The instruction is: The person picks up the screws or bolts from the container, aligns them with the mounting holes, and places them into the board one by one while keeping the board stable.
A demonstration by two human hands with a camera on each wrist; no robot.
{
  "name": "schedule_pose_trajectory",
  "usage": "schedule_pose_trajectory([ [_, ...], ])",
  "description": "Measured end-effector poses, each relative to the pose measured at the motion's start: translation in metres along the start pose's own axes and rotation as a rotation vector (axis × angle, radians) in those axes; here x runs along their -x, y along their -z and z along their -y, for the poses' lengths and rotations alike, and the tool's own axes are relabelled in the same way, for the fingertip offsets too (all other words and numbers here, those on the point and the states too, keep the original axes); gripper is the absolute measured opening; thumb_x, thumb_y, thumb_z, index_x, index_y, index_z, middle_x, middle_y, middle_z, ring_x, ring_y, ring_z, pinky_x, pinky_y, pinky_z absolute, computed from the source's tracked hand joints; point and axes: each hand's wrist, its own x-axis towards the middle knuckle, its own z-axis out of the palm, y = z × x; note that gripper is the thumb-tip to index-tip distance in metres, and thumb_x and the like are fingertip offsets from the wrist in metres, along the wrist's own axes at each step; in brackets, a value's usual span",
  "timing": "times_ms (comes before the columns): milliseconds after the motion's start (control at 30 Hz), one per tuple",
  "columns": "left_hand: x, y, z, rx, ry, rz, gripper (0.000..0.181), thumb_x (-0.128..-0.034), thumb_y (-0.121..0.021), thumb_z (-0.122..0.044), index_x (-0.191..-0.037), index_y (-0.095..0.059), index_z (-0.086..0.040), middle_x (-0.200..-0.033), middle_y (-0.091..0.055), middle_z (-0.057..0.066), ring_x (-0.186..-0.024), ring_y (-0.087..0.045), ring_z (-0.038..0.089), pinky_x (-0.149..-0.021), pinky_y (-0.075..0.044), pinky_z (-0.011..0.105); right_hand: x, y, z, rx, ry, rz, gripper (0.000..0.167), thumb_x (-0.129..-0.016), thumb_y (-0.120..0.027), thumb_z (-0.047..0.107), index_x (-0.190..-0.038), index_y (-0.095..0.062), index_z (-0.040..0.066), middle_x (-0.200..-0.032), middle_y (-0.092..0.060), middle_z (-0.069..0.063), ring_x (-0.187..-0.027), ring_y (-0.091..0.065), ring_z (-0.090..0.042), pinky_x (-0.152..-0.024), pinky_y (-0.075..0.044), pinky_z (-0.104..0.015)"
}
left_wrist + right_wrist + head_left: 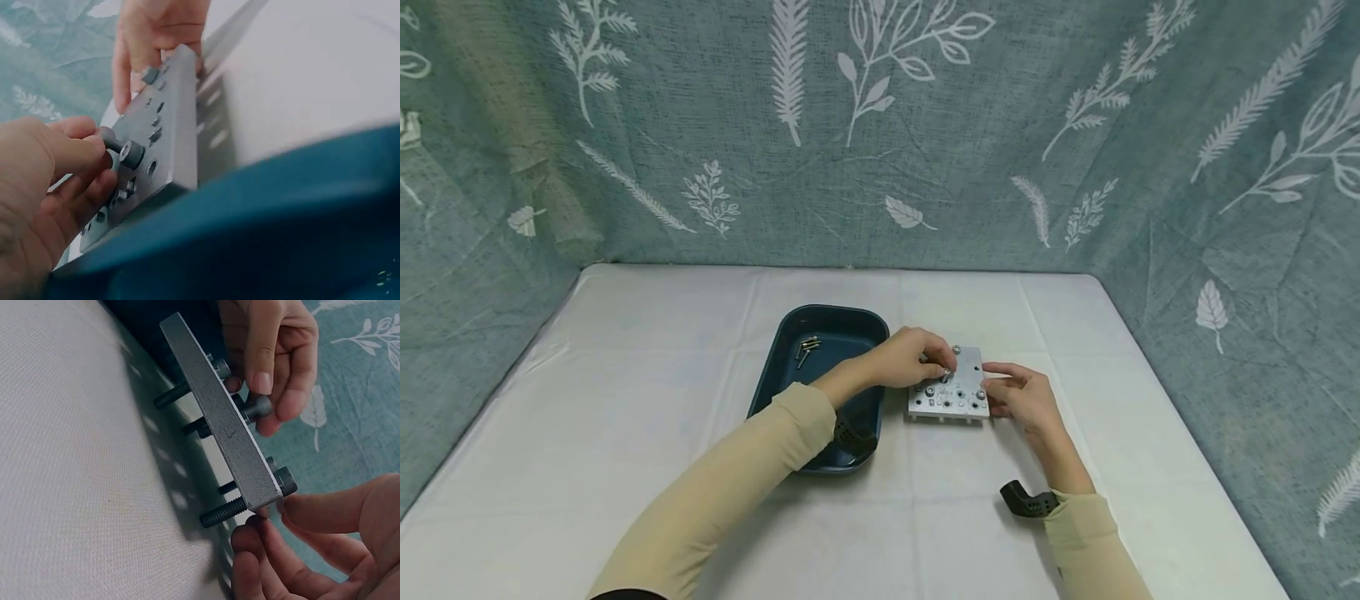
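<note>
While the left hand [906, 358] pinches a bolt [259, 407] between thumb and fingertips, the right hand [1028, 402] holds the right side of the metal plate [970, 360], its thumb and fingers closing on the edge near a corner. That plate is on the white tablecloth [625, 367], just to the right of the dark blue tray [844, 350]. The pinched bolt stands proud of the upper face; how deep its shank sits cannot be told. Several other bolts are seated in the plate, among them one by the right hand with its round head [287, 480] on top, and threaded shanks [224, 512] protrude underneath. Small holes dot the rest of the face. A few brass-coloured screws [807, 348] lie together in the left part of the tray, over which the left forearm in its beige sleeve [730, 492] reaches. A black wrist mount [1028, 502] projects beside the right cuff, and a green-grey curtain [737, 100] with white leaf patterns hangs behind the table.
</note>
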Motion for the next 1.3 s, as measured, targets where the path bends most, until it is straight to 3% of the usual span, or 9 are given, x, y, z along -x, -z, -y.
schedule_pose_trajectory([
  [100,0.001,-0.001,-0.001,-0.043,-0.040,0.028,0.015,-0.0954,-0.064,-0.004,-0.107,-0.073,-0.005,-0.104,-0.070,0.001,-0.093,-0.063,0.009,-0.085,-0.050,0.026,0.000,0.001,-0.002,0.007,0.001,0.001,0.034,-0.091,-0.067,0.001,-0.125,-0.064,-0.003,-0.095,-0.070,-0.014,-0.073,-0.067,-0.017,-0.061,-0.056,-0.030],
  [233,0.003,-0.002,-0.003,-0.032,-0.042,0.003,0.015,-0.0957,-0.064,-0.004,-0.108,-0.072,-0.004,-0.104,-0.070,0.001,-0.092,-0.063,0.009,-0.082,-0.049,0.023,-0.001,0.001,-0.002,0.005,0.012,0.005,0.034,-0.091,-0.067,0.000,-0.125,-0.064,-0.004,-0.095,-0.070,-0.013,-0.073,-0.067,-0.017,-0.061,-0.057,-0.030],
  [500,0.016,0.004,-0.014,0.050,-0.105,-0.162,0.015,-0.0974,-0.059,-0.004,-0.108,-0.070,-0.001,-0.104,-0.070,0.009,-0.092,-0.064,0.013,-0.082,-0.051,0.023,-0.002,-0.002,-0.001,-0.005,0.018,0.004,0.034,-0.090,-0.067,0.000,-0.124,-0.064,-0.003,-0.093,-0.070,-0.012,-0.072,-0.067,-0.018,-0.060,-0.057,-0.030],
  [600,0.023,0.009,-0.018,0.047,-0.096,-0.238,0.014,-0.0982,-0.058,-0.005,-0.106,-0.071,-0.004,-0.103,-0.069,0.006,-0.091,-0.063,0.011,-0.080,-0.051,0.024,-0.003,-0.002,-0.002,-0.009,0.022,-0.001,0.034,-0.090,-0.067,-0.001,-0.123,-0.065,-0.003,-0.091,-0.070,-0.012,-0.068,-0.066,-0.018,-0.055,-0.055,-0.028],
  [800,0.039,0.019,-0.014,0.047,-0.033,-0.388,0.015,-0.0988,-0.057,-0.005,-0.103,-0.071,-0.008,-0.101,-0.069,0.002,-0.090,-0.062,0.010,-0.077,-0.051,0.025,0.000,0.000,-0.004,-0.007,0.018,-0.001,0.035,-0.090,-0.067,-0.001,-0.125,-0.063,-0.004,-0.089,-0.070,-0.011,-0.065,-0.063,-0.017,-0.051,-0.052,-0.025],
  [1033,0.070,0.036,0.005,0.048,0.095,-0.572,0.016,-0.0975,-0.059,-0.004,-0.110,-0.069,-0.002,-0.104,-0.069,0.005,-0.091,-0.065,0.016,-0.079,-0.053,0.032,0.001,-0.001,-0.006,-0.010,0.034,0.001,0.035,-0.089,-0.067,-0.004,-0.125,-0.063,-0.006,-0.086,-0.070,-0.011,-0.064,-0.064,-0.017,-0.050,-0.053,-0.026],
  [1133,0.081,0.045,0.015,0.058,0.187,-0.565,0.018,-0.0972,-0.060,-0.006,-0.113,-0.068,-0.001,-0.107,-0.069,0.007,-0.094,-0.064,0.020,-0.083,-0.052,0.036,0.001,-0.002,-0.006,-0.003,0.039,0.003,0.035,-0.089,-0.067,-0.004,-0.124,-0.063,-0.006,-0.086,-0.070,-0.012,-0.065,-0.065,-0.018,-0.051,-0.054,-0.027],
  [1300,0.094,0.057,0.030,0.121,0.297,-0.471,0.023,-0.0970,-0.062,-0.011,-0.117,-0.068,-0.002,-0.114,-0.066,0.009,-0.103,-0.062,0.024,-0.090,-0.049,0.041,0.000,-0.003,-0.005,0.004,0.041,-0.008,0.034,-0.090,-0.066,-0.004,-0.124,-0.064,-0.005,-0.085,-0.070,-0.011,-0.065,-0.064,-0.018,-0.052,-0.054,-0.027],
])
